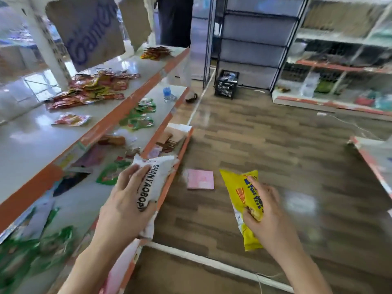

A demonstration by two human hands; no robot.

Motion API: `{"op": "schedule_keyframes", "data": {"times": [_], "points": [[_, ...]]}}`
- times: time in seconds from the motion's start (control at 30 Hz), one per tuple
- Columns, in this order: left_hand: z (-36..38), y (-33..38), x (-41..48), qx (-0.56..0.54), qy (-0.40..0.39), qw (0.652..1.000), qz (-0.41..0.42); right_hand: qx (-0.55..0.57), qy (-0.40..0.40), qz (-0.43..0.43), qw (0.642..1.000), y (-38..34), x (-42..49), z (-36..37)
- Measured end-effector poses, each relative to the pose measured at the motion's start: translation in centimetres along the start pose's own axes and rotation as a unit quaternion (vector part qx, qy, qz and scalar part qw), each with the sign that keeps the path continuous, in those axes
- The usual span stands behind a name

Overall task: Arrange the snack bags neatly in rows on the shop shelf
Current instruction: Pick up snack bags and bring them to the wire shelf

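Presently, the left hand (127, 200) clasps the white snack bag (158, 172) at the shelf (31, 143) lip, while the right hand (270, 217) pinches the yellow snack bag (237, 187) low over the floor (275, 134), where a slack pinch risks a drop.

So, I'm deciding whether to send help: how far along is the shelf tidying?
Early. Done: no neat rows show yet. In hand: the left hand holds a white snack bag, and the right hand grips a yellow snack bag. Left: the red and yellow packets heaped on the upper shelf, the green bags scattered below, and a pink packet on the floor.
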State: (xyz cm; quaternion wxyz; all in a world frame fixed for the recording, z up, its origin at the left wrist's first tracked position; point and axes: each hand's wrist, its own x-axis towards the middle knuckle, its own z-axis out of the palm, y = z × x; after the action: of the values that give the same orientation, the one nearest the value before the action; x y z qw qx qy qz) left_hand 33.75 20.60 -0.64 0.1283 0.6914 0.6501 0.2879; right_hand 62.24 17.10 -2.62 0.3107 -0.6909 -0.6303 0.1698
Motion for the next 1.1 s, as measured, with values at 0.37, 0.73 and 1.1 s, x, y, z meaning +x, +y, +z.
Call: {"op": "schedule_keyframes", "data": {"times": [0.37, 0.73, 1.1], "points": [[7.8, 6.6, 11.0, -0.056, -0.091, 0.979, 0.173, -0.044, 0.125, 0.137, 0.982, 4.1, 2.0, -3.6], [15.0, 14.1, 18.8, -0.118, -0.170, 0.932, 0.297, -0.063, 0.248, 0.225, 0.940, 6.7, 4.4, -5.1], [24.5, 25.9, 22.6, -0.143, -0.212, 0.900, 0.352, -0.073, 0.301, 0.276, 0.910, 15.2, 8.1, -12.0]]}}
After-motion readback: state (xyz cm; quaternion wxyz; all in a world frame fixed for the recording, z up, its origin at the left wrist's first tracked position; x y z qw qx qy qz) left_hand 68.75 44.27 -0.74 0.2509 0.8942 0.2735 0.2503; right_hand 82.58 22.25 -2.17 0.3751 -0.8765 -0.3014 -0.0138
